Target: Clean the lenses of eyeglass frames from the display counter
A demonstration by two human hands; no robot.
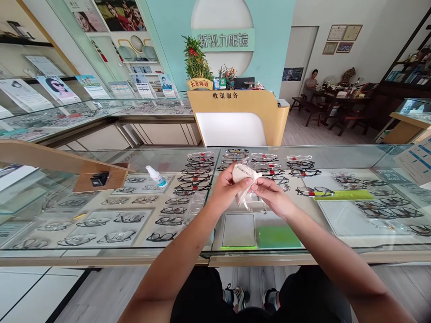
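Above the glass counter, my left hand (229, 185) is closed round a pale cleaning cloth (243, 172) with a zigzag-cut edge. A pair of clear-framed eyeglasses (256, 205) is partly wrapped in the cloth, one rim showing below my fingers. My right hand (271, 193) pinches the cloth and eyeglasses from the right, its fingertips close to my left thumb. The cloth and fingers hide the rest of the frame. To the left, a white spray bottle (156, 176) with a blue label stands on the glass.
Rows of eyeglass frames (195, 177) lie inside the glass display counter (215, 258). A wooden stand (97, 177) sits on its left side, and a printed sign (415, 161) at its right end. Beyond are a cashier desk (235, 102) and a seated person (311, 83).
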